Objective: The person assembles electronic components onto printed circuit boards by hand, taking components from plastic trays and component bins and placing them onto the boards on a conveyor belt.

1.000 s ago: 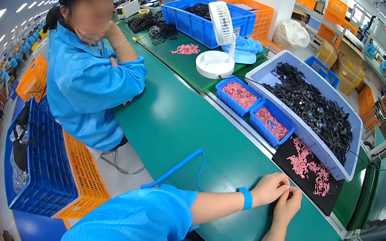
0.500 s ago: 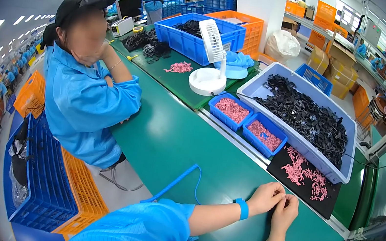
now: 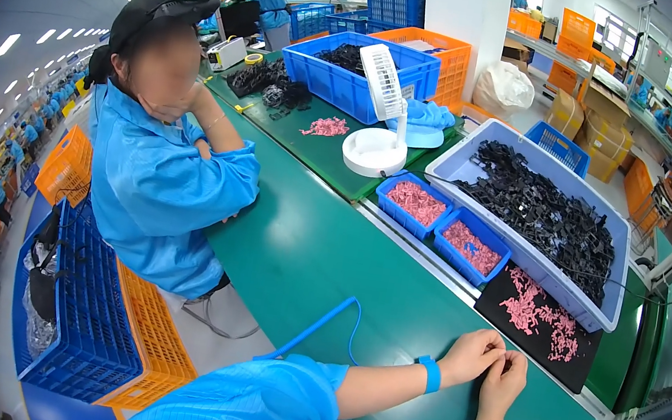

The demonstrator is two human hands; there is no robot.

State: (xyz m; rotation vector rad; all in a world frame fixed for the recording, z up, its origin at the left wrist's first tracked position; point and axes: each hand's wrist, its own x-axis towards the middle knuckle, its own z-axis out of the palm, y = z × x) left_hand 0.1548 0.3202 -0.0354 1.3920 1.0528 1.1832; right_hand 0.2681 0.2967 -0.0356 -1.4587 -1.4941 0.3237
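Observation:
Over the green table (image 3: 297, 239), my left hand (image 3: 470, 354) and my right hand (image 3: 503, 383) meet with their fingers pinched together. Whatever they hold is too small or hidden to make out. A blue band (image 3: 428, 375) circles my left wrist. Just beyond my hands lies a black mat (image 3: 578, 370) with small pink pieces (image 3: 524, 311) scattered over it. Two small blue bins (image 3: 471, 272) of similar pink pieces stand to the left of the mat. Behind them is a big pale grey tub (image 3: 622, 289) heaped with black parts (image 3: 542, 209).
A blue cord (image 3: 310, 331) runs over the table's near edge. At the left, another person (image 3: 160, 177) in blue leans on the table. A white fan (image 3: 374, 151), a blue crate (image 3: 351, 100) and black parts (image 3: 256, 78) occupy the far side. Orange and blue crates (image 3: 95, 305) stand at lower left.
The whole view has shifted slightly, so the scene sits a little farther right and lower. My hands stay together in the same spot over the table, fingers still pinched.

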